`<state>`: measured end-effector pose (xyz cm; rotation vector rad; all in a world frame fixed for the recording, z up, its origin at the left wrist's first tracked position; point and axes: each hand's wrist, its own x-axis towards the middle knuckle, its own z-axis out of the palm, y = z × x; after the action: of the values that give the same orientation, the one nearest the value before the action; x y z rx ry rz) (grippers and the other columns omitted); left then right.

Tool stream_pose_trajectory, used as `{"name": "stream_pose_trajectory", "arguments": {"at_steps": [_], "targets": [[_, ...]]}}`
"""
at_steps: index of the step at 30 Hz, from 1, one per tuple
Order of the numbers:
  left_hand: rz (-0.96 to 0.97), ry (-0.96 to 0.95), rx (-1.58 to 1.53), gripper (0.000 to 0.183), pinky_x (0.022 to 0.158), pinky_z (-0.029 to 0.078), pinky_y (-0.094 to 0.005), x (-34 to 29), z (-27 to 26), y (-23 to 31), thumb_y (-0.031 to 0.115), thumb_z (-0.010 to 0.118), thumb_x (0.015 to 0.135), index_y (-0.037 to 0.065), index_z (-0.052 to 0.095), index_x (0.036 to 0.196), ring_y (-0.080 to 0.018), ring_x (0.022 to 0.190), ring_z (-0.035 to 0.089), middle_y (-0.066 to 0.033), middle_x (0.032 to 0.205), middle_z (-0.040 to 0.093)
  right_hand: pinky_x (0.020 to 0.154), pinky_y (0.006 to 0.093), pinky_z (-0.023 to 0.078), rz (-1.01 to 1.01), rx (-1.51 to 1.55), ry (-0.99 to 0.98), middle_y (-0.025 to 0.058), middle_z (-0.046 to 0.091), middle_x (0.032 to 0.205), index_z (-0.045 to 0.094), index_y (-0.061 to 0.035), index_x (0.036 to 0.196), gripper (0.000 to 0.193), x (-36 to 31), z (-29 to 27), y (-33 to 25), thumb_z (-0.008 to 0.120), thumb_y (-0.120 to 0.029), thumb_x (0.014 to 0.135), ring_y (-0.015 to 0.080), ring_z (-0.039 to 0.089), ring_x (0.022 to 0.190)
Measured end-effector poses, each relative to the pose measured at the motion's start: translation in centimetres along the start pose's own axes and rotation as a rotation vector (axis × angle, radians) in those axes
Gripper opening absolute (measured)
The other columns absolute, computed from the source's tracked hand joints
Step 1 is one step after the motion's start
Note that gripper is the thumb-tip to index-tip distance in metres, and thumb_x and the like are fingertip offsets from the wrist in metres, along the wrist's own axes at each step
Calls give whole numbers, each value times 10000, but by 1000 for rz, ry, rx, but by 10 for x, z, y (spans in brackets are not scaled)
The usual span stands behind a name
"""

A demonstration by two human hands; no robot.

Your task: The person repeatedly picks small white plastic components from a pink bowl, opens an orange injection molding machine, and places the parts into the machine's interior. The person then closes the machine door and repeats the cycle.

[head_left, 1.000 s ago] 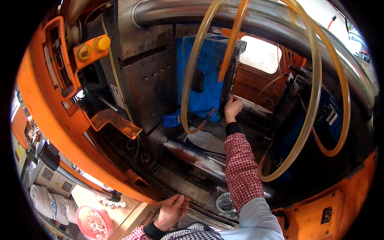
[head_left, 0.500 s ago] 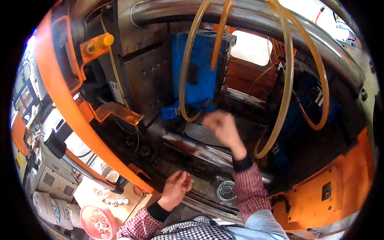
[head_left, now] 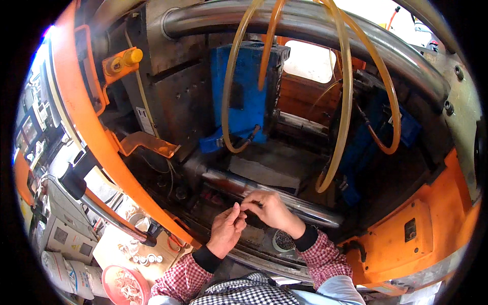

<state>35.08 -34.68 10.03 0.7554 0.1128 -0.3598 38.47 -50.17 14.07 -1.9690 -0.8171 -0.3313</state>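
My left hand (head_left: 226, 234) and my right hand (head_left: 272, 209) meet in front of the lower steel bar (head_left: 317, 217) of an open machine. Both are closed in a pinch, with their fingertips touching or nearly so. Anything between the fingers is too small or too hidden to make out. Beside my right wrist stands a small pale cup (head_left: 275, 245) filled with small dark metal pieces. Farther in, beyond the bar, is a blue mould block (head_left: 249, 104) fixed to the left plate.
Several amber hoses (head_left: 346, 107) hang in loops across the machine opening. An orange frame (head_left: 109, 157) with a yellow button (head_left: 133, 56) borders the left. A pink bucket (head_left: 105, 284) holding pale parts stands lower left, by a tabletop (head_left: 109, 246). An orange cover (head_left: 401, 239) is at right.
My right hand has come back from near the blue mould block, down and toward me, to meet my left hand. My left hand stays nearly in place. The view has shifted slightly.
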Motion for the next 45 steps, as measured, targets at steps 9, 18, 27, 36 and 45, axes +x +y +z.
{"name": "stream_pose_trajectory", "arguments": {"at_steps": [9,18,27,36,45], "targets": [[-12,84,69,275,513,303,-202,-7,-18,-2,268,530,927,-5,549,901,-81,567,369,0,686,448,649,272,486,10,201,744,131,639,791,497,13,806,85,92,-53,81,538,-19,874,147,615,715],[-88,200,182,243,503,304,-213,-30,-25,-11,234,522,932,4,551,862,-91,559,393,-11,669,469,780,384,477,324,-190,945,182,663,899,651,6,1003,190,203,-99,209,585,-39,831,300,627,851],[-66,221,167,250,488,291,-228,-35,-31,-5,233,499,944,-5,548,882,-93,545,377,-18,648,465,770,390,479,205,-325,992,163,664,917,628,1,1023,204,212,-92,213,579,-79,842,317,633,864],[-65,219,183,248,490,289,-230,-35,-36,-8,227,513,938,-11,545,876,-96,543,376,-21,653,470,773,393,488,290,-520,923,167,662,936,526,12,1185,361,217,-92,204,559,-49,831,323,630,879],[-13,241,194,222,555,371,-218,-37,-36,-10,207,524,931,-13,551,912,-108,621,457,-50,759,546,777,444,474,170,-651,780,209,640,957,378,64,1295,527,191,-84,160,510,15,787,405,596,867]]}}
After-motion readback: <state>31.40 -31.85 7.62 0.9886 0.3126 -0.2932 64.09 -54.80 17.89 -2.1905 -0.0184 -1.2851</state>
